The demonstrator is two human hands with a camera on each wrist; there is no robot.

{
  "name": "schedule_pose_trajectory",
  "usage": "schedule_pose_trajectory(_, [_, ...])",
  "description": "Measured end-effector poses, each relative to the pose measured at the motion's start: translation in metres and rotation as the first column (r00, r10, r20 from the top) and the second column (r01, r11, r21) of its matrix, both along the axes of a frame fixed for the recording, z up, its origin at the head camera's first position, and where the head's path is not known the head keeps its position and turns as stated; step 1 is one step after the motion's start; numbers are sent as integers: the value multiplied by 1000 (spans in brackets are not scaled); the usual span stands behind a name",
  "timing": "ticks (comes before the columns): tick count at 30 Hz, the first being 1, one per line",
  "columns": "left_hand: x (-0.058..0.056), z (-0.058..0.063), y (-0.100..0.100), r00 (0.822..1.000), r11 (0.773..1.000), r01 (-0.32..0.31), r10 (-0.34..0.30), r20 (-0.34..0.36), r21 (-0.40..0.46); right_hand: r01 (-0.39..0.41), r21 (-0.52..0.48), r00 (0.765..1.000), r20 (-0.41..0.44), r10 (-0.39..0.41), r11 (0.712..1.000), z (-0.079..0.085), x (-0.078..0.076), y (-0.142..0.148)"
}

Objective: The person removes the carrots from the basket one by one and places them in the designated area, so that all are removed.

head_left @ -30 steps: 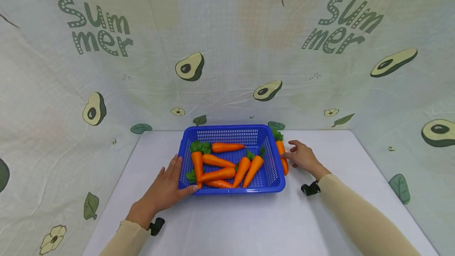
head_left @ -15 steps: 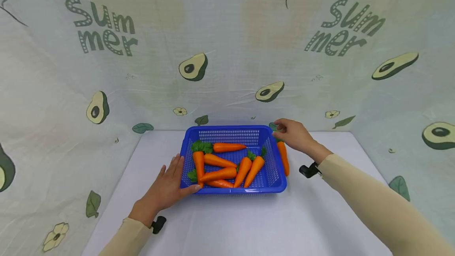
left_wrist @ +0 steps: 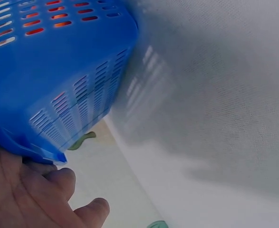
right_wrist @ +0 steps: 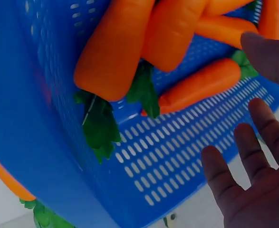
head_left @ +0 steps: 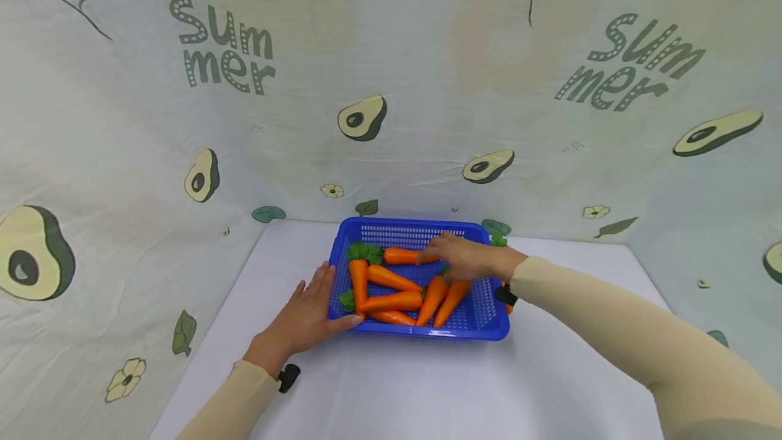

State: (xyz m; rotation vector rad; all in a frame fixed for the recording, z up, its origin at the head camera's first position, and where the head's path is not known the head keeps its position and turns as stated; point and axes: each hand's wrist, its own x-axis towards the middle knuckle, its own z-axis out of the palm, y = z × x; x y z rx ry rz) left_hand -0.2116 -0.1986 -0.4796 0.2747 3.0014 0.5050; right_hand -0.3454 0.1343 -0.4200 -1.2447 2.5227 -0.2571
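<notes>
A blue plastic basket (head_left: 421, 333) with slotted walls stands on the white table, with several orange carrots (head_left: 391, 301) with leafy green tops inside. My left hand (head_left: 305, 314) rests against the basket's left side, fingers extended and thumb along the front rim. Over the back right part of the basket reaches my right hand (head_left: 458, 258). Its fingers are spread and hold nothing in the right wrist view, near a carrot lying along the back wall (right_wrist: 201, 88). Outside the right wall lies one more carrot (right_wrist: 8, 178), mostly hidden by my forearm in the head view.
Behind the white table (head_left: 391, 386) hangs a pale cloth (head_left: 421, 87) printed with avocados and lettering, which also covers both sides. The basket stands near the table's back edge.
My right hand has moved from the carrot beside the basket, up past its leafy top, then left over the basket. The left hand stays at the basket. The head view has shifted slightly.
</notes>
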Motion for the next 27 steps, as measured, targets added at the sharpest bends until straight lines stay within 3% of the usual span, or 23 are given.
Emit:
schedule_pose_trajectory(7, [-2,-1,1,1000,1000,-3,3,15,-20,-7,142,999,43,1,990,-16,-8,-7])
schedule_pose_trajectory(19, [0,3,0,1000,1000,-5,5,11,-30,-55,263,998,-9,59,963,-29,-16,-16])
schedule_pose_trajectory(27, [0,3,1,1000,1000,-2,2,8,-21,-9,357,1000,2,9,934,-36,-13,-22])
